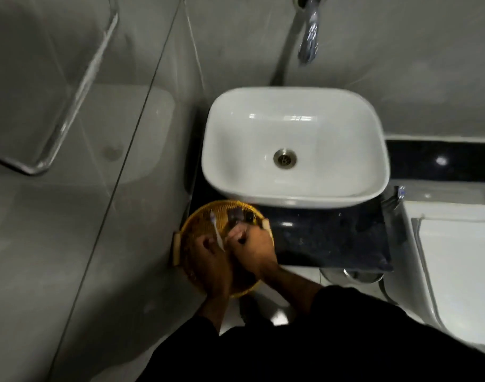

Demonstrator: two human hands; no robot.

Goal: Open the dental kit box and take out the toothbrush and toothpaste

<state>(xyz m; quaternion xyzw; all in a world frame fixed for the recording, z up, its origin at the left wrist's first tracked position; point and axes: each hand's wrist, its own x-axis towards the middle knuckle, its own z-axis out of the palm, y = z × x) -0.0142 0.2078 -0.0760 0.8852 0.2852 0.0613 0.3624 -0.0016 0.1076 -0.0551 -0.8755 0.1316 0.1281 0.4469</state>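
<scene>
Both my hands are low over a round yellow wicker basket on the left end of the dark counter. My left hand is closed around the lower end of a thin white toothbrush, which sticks up and away from me. My right hand is curled around a small dark item, apparently the dental kit box, which is mostly hidden by my fingers. More dark packets lie at the back of the basket. No toothpaste can be made out.
A white basin sits just behind the basket on the black counter, under a chrome tap. A glass shower panel stands to the left. A white toilet lid is on the right.
</scene>
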